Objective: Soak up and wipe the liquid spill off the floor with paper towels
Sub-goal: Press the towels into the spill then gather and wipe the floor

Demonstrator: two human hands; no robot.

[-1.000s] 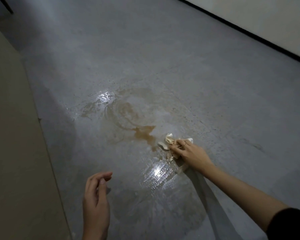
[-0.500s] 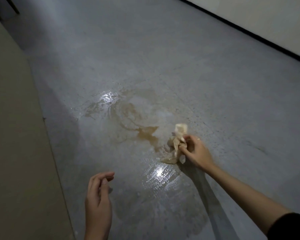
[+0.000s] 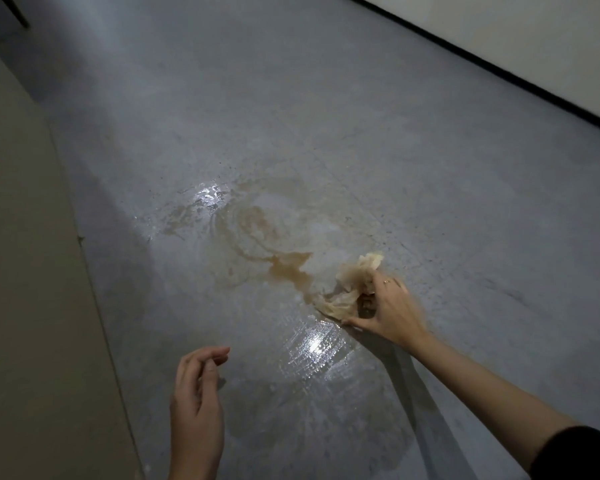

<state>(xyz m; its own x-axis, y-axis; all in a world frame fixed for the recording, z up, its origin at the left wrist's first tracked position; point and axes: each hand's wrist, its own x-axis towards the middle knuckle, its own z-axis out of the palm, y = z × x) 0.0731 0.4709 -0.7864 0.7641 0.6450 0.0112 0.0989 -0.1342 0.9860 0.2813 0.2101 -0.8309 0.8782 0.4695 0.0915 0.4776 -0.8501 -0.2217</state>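
**Right hand grips sodden paper towel at the edge of the brown spill**

The right hand (image 3: 390, 311) is clenched around a crumpled, brown-stained paper towel (image 3: 349, 289), whose lower end touches the grey floor (image 3: 326, 116) while its upper end sticks up past the fingers. A ring (image 3: 387, 281) shows on one finger. The towel sits at the 4 o'clock edge of the spill (image 3: 278, 244), just beside a darker brown pool (image 3: 290, 270) of it. Wet sheen glints at 10 o'clock of the spill and again at 6 o'clock, between the two hands. The left hand (image 3: 196, 403) hangs released above the floor at 7 o'clock of the spill, fingers loosely curled, grasping nothing. A pale wall (image 3: 21, 271) runs along the left, and a dark baseboard (image 3: 482, 60) crosses the upper right
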